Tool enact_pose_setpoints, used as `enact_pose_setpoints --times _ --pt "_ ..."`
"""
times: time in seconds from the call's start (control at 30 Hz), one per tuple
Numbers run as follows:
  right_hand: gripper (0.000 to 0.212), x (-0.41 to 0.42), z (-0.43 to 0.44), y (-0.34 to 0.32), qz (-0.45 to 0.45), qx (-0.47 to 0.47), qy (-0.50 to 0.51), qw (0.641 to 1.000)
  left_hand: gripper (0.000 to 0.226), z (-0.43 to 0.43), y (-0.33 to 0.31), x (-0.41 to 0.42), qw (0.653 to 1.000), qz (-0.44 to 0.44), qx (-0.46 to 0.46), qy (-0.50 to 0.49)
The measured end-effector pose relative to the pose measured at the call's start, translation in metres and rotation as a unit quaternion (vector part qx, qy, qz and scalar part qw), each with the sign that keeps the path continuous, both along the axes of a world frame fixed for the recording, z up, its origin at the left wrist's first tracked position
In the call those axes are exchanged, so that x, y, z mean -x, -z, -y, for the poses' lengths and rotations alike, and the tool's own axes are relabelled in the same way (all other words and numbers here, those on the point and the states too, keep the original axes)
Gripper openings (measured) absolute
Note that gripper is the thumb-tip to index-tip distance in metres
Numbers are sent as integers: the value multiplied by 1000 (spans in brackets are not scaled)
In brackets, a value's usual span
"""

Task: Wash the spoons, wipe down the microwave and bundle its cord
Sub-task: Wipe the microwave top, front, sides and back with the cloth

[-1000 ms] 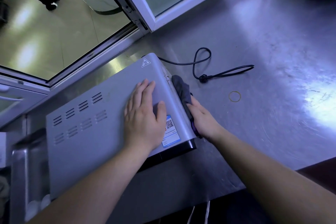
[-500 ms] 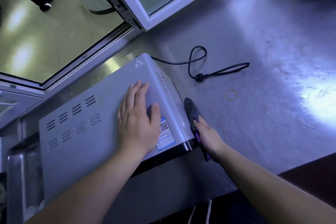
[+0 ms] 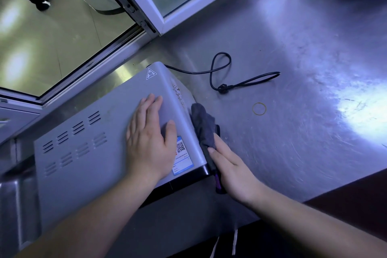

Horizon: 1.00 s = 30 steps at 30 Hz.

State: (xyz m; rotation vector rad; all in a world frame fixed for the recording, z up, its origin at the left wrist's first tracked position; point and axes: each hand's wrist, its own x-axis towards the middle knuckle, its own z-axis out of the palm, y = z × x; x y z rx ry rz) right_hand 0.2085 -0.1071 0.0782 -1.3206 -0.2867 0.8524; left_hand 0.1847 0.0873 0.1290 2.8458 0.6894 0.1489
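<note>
- A scratched steel surface (image 3: 293, 153) runs under a white window frame (image 3: 159, 16). A silver microwave (image 3: 94, 153) sits on it, below and in front of the window.
- The left hand's fingers (image 3: 146, 107) lie straight and close together, flat on the microwave's top panel. The thumb is spread toward a blue QR sticker (image 3: 182, 153) at the panel's near right corner.
- The left hand (image 3: 149, 142) rests palm down and grips nothing. Its forearm reaches in from the lower left, across the microwave's front edge.
- The right hand's fingers (image 3: 222, 148) are extended, not curled. They press a grey cloth (image 3: 204, 125) against the microwave's right side wall.
- The right hand (image 3: 234, 172) stands on edge along that wall. The cloth bunches up beyond the fingertips, and a purple bit of it shows under the palm.
- The black cord (image 3: 222, 73) leaves the microwave's far right corner and lies loose in a loop on the surface. Its plug (image 3: 222, 88) lies to the right of the microwave.
- A yellow rubber band (image 3: 259, 108) lies flat to the right of the microwave, just nearer than the plug.
</note>
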Motion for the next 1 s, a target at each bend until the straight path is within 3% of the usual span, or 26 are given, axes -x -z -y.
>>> enact_pose_setpoints --times 0.17,0.33,0.67,1.0 --pt "43 -43 -38 -2 89 -11 -6 996 63 1 0 1 1000 2 -10 -1" --pt "37 -89 -84 -2 111 -2 5 994 63 0 0 0 1000 3 -13 3" --pt "42 -112 -101 32 5 66 -15 998 63 -1 0 0 1000 -1 -9 7" --pt "40 -59 -52 62 -111 122 6 986 62 0 -1 0 1000 0 -10 7"
